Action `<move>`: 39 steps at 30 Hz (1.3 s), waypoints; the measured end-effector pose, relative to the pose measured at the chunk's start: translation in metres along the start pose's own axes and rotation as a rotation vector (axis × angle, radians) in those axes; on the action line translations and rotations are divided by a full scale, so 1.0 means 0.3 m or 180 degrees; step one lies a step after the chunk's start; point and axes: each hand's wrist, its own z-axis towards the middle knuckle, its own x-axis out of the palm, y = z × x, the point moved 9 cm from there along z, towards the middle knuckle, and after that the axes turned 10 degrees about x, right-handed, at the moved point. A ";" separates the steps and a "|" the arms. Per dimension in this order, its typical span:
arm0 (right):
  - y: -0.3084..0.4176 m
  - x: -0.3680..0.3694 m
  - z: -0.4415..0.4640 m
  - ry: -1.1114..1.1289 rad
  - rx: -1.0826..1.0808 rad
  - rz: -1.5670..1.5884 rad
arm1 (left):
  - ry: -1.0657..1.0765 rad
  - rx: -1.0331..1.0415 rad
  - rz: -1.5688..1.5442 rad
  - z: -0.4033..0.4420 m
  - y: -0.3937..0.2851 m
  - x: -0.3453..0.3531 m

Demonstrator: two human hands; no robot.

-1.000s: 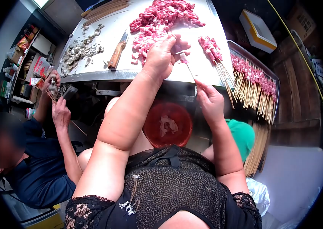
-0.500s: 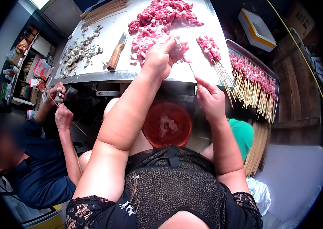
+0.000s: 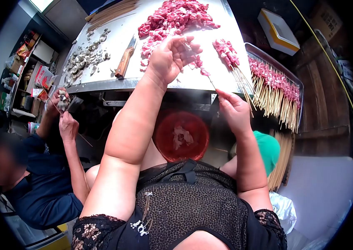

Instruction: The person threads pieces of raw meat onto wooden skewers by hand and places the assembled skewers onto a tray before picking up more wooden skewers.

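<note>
My right hand (image 3: 235, 111) pinches the lower end of a thin bamboo skewer (image 3: 212, 83), which points up and to the left over the table's front edge. Pieces of pink meat (image 3: 204, 71) are threaded on its upper part. Beside that upper end is my left hand (image 3: 170, 59), palm turned up, its fingers loosely curled and apart; whether a small scrap lies against the fingertips is hard to see. Behind it spreads a big heap of cut raw meat (image 3: 172, 18). To the right, finished-looking meat skewers (image 3: 228, 54) lie bunched on the white tabletop (image 3: 122, 29).
A knife (image 3: 124, 61) with a wooden handle lies left of the meat, near grey pieces (image 3: 86, 58) and loose sticks (image 3: 112, 14). A metal tray (image 3: 301, 93) of meat skewers stands right. Below is a red basin (image 3: 180, 154). At left another person's hands (image 3: 67, 125) hold a skewer.
My left hand has opened from a pinch and drawn slightly left, off the meat on the skewer. My right hand, still holding the skewer, has shifted slightly right and down.
</note>
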 end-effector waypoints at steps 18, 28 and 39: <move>0.030 0.120 0.025 0.0173 0.0026 0.0326 | 0.0068 0.0968 0.0601 -0.019 0.046 0.014; 0.025 0.073 0.047 0.0102 0.0064 0.0529 | -0.0017 0.0242 0.0057 0.001 0.010 -0.008; 0.019 0.045 0.008 0.0018 0.0117 0.0078 | -0.0253 0.0209 -0.0206 0.013 -0.024 -0.056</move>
